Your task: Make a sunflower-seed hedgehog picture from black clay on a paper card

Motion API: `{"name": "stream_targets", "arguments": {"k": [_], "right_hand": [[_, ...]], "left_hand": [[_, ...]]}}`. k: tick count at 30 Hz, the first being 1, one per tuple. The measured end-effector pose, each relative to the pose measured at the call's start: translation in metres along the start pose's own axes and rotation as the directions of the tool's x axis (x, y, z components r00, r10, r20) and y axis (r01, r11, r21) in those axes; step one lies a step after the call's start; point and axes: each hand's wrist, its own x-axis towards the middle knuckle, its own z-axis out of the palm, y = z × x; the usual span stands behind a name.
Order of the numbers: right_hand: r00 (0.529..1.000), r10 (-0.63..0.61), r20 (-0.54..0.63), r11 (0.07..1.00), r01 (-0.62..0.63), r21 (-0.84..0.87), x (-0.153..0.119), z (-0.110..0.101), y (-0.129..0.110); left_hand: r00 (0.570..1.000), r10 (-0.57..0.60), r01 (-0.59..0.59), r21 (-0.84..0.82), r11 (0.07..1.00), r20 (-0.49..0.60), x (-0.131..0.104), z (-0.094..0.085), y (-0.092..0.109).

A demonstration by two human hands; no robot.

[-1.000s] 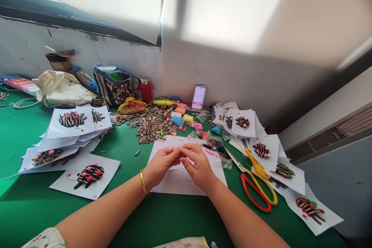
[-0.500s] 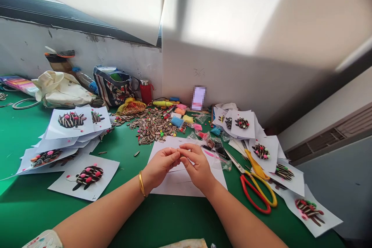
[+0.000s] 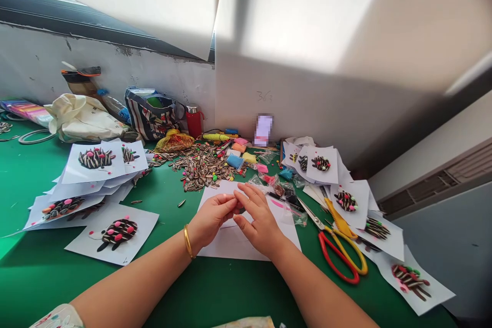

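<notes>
The left hand (image 3: 210, 221) is pinched together—its contents cannot be confirmed—and the right hand (image 3: 262, 225) has fingers apart, both above the sheet (image 3: 234, 248) set in from the edges of the counter (image 3: 230, 292); a loosened pinch could drop any small piece held.

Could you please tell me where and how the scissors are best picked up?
I would grip the scissors by their handle loops, coming from the near side with the right hand: the loops face the person, while the metal blades point away.
</notes>
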Motion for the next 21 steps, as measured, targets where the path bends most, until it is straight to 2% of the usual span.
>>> {"name": "stream_targets", "arguments": {"k": [6, 13, 18, 21], "right_hand": [[0.994, 0.001, -0.107, 0.998, 0.006, 0.065, 0.0005, -0.001, 0.0008], [0.994, -0.005, -0.112, 0.994, 0.018, 0.109, 0.0022, -0.0022, -0.0053], [0.992, -0.01, -0.129, 0.992, 0.027, 0.126, 0.0029, -0.0024, -0.0054], [0.993, -0.005, -0.122, 0.992, 0.021, 0.124, 0.0035, -0.0022, -0.0052]], "left_hand": [[0.998, 0.047, -0.04, 0.158, 0.987, -0.04, -0.0008, -0.0014, -0.0025], [0.995, 0.102, -0.103, 0.199, 0.975, 0.015, -0.0025, -0.0004, -0.0013], [0.987, 0.16, -0.151, 0.341, 0.928, -0.001, -0.0042, 0.003, 0.0007], [0.986, 0.165, -0.164, 0.33, 0.93, 0.026, -0.0058, 0.0067, 0.004]]}}
